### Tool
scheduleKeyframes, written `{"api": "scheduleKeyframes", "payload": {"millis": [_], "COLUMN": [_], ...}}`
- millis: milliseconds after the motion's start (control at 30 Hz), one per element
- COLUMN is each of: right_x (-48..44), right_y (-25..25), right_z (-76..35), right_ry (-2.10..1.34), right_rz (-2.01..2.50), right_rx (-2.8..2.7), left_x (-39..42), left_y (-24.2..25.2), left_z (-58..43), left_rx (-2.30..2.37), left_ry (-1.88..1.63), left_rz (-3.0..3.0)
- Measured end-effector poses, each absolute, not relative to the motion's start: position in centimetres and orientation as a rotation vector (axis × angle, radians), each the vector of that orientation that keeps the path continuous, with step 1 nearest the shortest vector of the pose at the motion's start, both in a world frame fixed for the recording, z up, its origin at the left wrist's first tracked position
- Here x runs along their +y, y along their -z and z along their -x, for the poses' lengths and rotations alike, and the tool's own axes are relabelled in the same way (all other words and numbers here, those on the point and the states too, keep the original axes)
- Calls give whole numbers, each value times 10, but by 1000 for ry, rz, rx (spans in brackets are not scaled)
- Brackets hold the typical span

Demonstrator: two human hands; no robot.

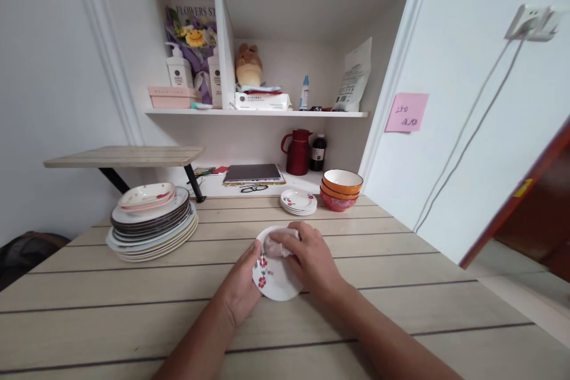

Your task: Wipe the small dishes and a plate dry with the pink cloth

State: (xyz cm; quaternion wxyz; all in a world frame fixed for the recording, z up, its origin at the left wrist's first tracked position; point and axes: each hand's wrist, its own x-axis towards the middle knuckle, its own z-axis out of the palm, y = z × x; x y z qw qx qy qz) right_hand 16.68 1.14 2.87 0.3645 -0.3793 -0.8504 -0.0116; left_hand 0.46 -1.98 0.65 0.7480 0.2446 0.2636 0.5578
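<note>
A small white plate (281, 282) with red flowers is held tilted above the wooden table. My left hand (241, 278) grips its left rim, thumb on the upper face and fingers hidden beneath. My right hand (312, 252) presses a bunched pale pinkish cloth (276, 244) onto the upper part of the plate. Beyond them sits a short stack of matching small plates (298, 200), next to a stack of orange and red bowls (341, 190). A tall pile of larger plates and dishes (154, 222) stands to the left.
Behind the plates, a laptop (252, 173), eyeglasses (254, 189), a red jug (298, 152) and a dark bottle (317, 153) rest in the shelf's bottom space. A raised wooden stand (124, 156) overhangs the left back. A cable (472, 124) runs down the right wall.
</note>
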Motion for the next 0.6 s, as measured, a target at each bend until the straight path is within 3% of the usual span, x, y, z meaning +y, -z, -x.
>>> {"api": "scheduleKeyframes", "payload": {"millis": [267,600], "right_x": [17,3], "right_y": [-26,-29], "right_z": [-175,-157], "right_ry": [6,45], "right_rz": [962,892], "right_rx": [-2207,-2289], "left_x": [-17,-20], "left_y": [-15,-12], "left_z": [5,-2], "left_rx": [560,529], "left_ry": [-1423,-1215], "left_rz": [-489,-524]}}
